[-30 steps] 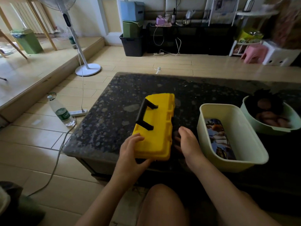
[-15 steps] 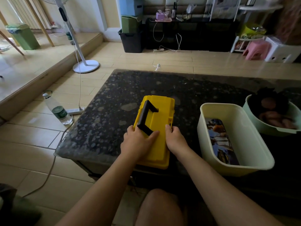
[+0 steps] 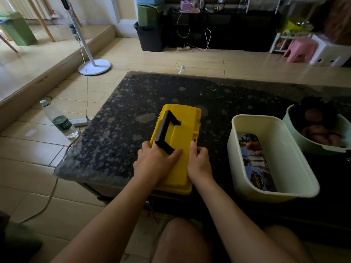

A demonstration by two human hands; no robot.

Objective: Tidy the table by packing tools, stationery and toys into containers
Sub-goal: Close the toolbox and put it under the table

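My left hand [image 3: 155, 162] presses flat on the yellow toolbox [image 3: 183, 130], grip wide; right hand [image 3: 198, 161] grip curls round its right edge. Toolbox sits near-left on the table [image 3: 133, 103], beside the cream tub [image 3: 233, 160].

Beige tiled floor [image 3: 171, 59], raised step [image 3: 57, 59], white fan stand [image 3: 94, 64], black low cabinet [image 3: 237, 31], pink stool [image 3: 300, 50].

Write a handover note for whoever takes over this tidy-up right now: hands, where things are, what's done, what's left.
Left hand: flat on the yellow toolbox lid, by its black handle.
Right hand: pinches the toolbox's right edge.
Done: lid down; printed case in the cream bin; toy in the green tub.
Left: confirm the latches; they aren't visible.
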